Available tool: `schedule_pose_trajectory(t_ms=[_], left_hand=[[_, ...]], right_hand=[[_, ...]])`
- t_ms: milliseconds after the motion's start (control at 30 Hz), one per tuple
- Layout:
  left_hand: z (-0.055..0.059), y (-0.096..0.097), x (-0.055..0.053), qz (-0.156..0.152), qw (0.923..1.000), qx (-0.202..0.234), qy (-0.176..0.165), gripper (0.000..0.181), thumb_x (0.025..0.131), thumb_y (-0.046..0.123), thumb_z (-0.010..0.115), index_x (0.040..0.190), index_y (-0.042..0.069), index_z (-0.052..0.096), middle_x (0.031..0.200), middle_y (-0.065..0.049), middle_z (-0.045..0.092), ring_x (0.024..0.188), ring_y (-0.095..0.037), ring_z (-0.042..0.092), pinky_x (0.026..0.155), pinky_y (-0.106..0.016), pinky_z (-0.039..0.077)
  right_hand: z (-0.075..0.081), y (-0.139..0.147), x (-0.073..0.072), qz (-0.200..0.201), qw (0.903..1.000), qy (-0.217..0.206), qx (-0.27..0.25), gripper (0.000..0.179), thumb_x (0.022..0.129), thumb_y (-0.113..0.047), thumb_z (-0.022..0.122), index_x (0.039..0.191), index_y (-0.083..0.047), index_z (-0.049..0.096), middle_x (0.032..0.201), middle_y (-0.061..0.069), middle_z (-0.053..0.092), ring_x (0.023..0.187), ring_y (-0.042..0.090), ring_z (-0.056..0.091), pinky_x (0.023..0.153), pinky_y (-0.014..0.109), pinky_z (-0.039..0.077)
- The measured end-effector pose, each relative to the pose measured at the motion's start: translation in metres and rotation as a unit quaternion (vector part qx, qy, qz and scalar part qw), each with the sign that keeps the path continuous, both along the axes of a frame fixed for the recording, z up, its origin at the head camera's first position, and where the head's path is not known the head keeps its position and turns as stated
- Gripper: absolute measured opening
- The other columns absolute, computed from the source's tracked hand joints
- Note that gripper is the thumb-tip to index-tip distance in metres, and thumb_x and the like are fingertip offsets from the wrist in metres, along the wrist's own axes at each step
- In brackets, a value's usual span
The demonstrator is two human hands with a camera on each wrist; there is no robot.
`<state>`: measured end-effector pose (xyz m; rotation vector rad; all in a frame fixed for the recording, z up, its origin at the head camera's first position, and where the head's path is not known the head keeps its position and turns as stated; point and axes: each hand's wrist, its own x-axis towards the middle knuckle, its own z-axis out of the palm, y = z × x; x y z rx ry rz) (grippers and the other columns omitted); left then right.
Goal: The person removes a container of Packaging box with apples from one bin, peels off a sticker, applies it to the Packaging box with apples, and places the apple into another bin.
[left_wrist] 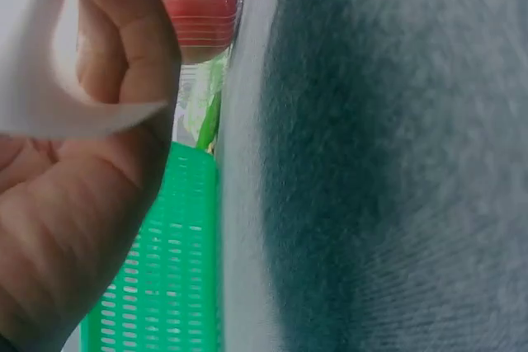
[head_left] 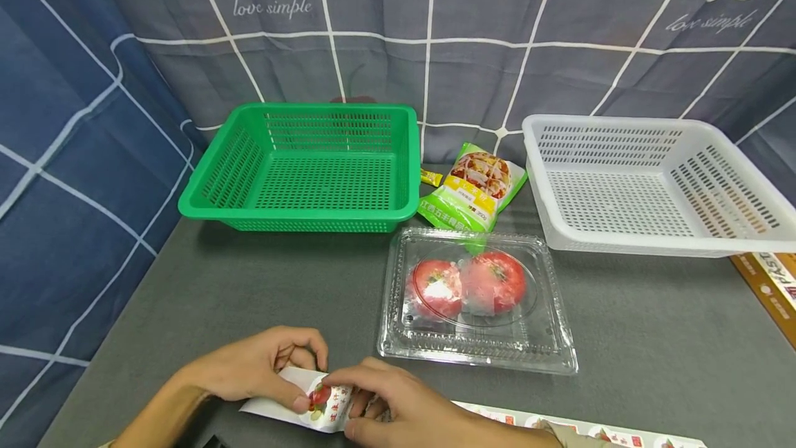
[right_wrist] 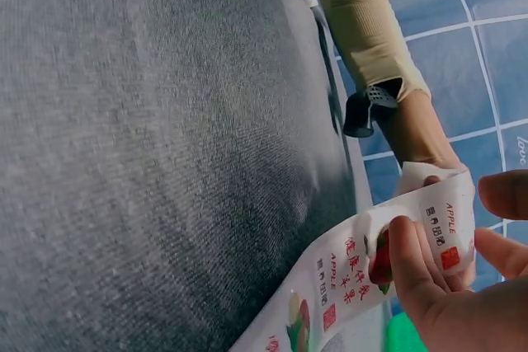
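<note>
A long white strip of labels (head_left: 318, 403), printed with red apples and lettering, is between both hands at the near edge of the table. My left hand (head_left: 267, 370) pinches the strip near its left end, the thumb lying on its face. In the left wrist view, the blank white backing (left_wrist: 49, 80) curls beside the fingers. My right hand (head_left: 398, 396) grips the same strip just to the right, index finger at its upper edge. The right wrist view shows the printed strip (right_wrist: 351, 274) running from these fingers down toward the table. Its far part passes beneath the right forearm.
Beyond the hands stands a clear lidded container (head_left: 479, 351) with two red fruits inside. Behind it are a green-and-white food packet (head_left: 475, 189) and a small yellow packet (head_left: 431, 178). A green basket (head_left: 298, 214) stands back left, a white basket (head_left: 659, 244) back right, near a brown box (head_left: 768, 296).
</note>
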<state>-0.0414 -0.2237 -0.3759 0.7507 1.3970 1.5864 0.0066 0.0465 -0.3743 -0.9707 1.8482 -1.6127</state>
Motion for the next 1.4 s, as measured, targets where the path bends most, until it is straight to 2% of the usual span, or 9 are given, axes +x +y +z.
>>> schedule_pose_trajectory(t_ms=[167, 267, 433, 500, 700, 767, 867, 1200, 1400], left_hand=[[0.004, -0.004, -0.001, 0.001, 0.9975, 0.068, -0.020, 0.025, 0.090, -0.019, 0.051, 0.112, -0.011, 0.045, 0.109, -0.015, 0.065, 0.091, -0.012, 0.061, 0.075, -0.020, 0.051], [0.005, -0.006, -0.003, -0.006, 0.9969, 0.077, -0.019, 0.024, 0.091, -0.018, 0.048, 0.114, -0.012, 0.046, 0.110, -0.015, 0.064, 0.093, -0.013, 0.061, 0.076, -0.020, 0.050], [0.004, -0.003, -0.002, -0.002, 0.9987, 0.051, -0.008, 0.024, 0.091, -0.017, 0.052, 0.114, -0.011, 0.052, 0.106, -0.017, 0.068, 0.091, -0.011, 0.062, 0.073, -0.019, 0.050], [0.004, -0.001, -0.001, 0.001, 0.9992, 0.039, -0.001, 0.021, 0.091, -0.015, 0.055, 0.112, -0.010, 0.054, 0.098, -0.023, 0.068, 0.087, -0.009, 0.062, 0.071, -0.018, 0.049], [0.003, 0.003, -0.001, 0.011, 0.9994, 0.028, 0.016, 0.017, 0.090, -0.013, 0.060, 0.105, -0.009, 0.055, 0.083, -0.040, 0.056, 0.074, -0.004, 0.059, 0.061, -0.014, 0.046], [0.003, 0.005, 0.000, 0.010, 0.9993, 0.031, 0.019, 0.016, 0.090, -0.014, 0.061, 0.104, -0.009, 0.056, 0.083, -0.040, 0.057, 0.075, -0.004, 0.060, 0.061, -0.015, 0.047], [0.003, 0.008, 0.001, 0.012, 0.9992, 0.031, 0.024, 0.014, 0.089, -0.014, 0.062, 0.102, -0.009, 0.058, 0.083, -0.040, 0.058, 0.075, -0.004, 0.061, 0.061, -0.015, 0.048], [0.004, 0.015, 0.003, 0.024, 0.9983, 0.038, 0.038, 0.012, 0.088, -0.014, 0.063, 0.098, -0.009, 0.061, 0.087, -0.035, 0.064, 0.082, -0.008, 0.065, 0.066, -0.017, 0.050], [0.006, 0.018, 0.004, 0.030, 0.9974, 0.036, 0.054, 0.012, 0.087, -0.014, 0.065, 0.098, -0.007, 0.065, 0.088, -0.026, 0.070, 0.081, -0.009, 0.066, 0.066, -0.019, 0.052]], right_hand=[[-0.001, -0.001, 0.001, -0.035, 0.9991, -0.014, -0.017, 0.037, 0.092, -0.002, 0.064, 0.129, -0.007, 0.060, 0.099, -0.003, 0.056, 0.085, -0.004, 0.056, 0.075, 0.020, 0.053], [-0.001, 0.000, 0.001, -0.046, 0.9988, -0.011, -0.012, 0.035, 0.094, -0.006, 0.064, 0.129, -0.009, 0.061, 0.101, -0.004, 0.057, 0.082, -0.004, 0.055, 0.073, 0.019, 0.052], [0.000, 0.000, 0.000, -0.031, 0.9995, 0.003, 0.001, 0.034, 0.098, -0.013, 0.061, 0.132, -0.014, 0.060, 0.097, -0.008, 0.056, 0.078, -0.006, 0.051, 0.068, 0.017, 0.050], [0.000, 0.000, -0.001, -0.025, 0.9997, -0.003, 0.001, 0.034, 0.099, -0.014, 0.060, 0.133, -0.014, 0.059, 0.095, -0.010, 0.054, 0.075, -0.007, 0.051, 0.067, 0.016, 0.050], [0.003, -0.002, 0.000, -0.019, 0.9958, -0.088, -0.014, 0.030, 0.097, -0.011, 0.063, 0.127, -0.010, 0.060, 0.087, -0.011, 0.055, 0.069, -0.005, 0.051, 0.063, 0.014, 0.046], [0.005, -0.003, 0.000, -0.016, 0.9926, -0.118, -0.024, 0.027, 0.096, -0.010, 0.063, 0.123, -0.008, 0.059, 0.084, -0.012, 0.056, 0.068, -0.004, 0.052, 0.062, 0.013, 0.045], [0.006, -0.004, 0.000, -0.013, 0.9910, -0.128, -0.037, 0.023, 0.096, -0.009, 0.064, 0.118, -0.006, 0.058, 0.086, -0.011, 0.056, 0.069, -0.004, 0.053, 0.062, 0.014, 0.045], [0.004, -0.004, -0.001, -0.017, 0.9934, -0.102, -0.049, 0.018, 0.094, -0.002, 0.063, 0.110, -0.004, 0.055, 0.086, -0.010, 0.054, 0.071, -0.005, 0.051, 0.064, 0.013, 0.047], [0.003, -0.005, -0.001, -0.018, 0.9942, -0.095, -0.047, 0.014, 0.093, -0.002, 0.063, 0.105, -0.005, 0.056, 0.082, -0.011, 0.054, 0.069, -0.006, 0.049, 0.062, 0.012, 0.044]])
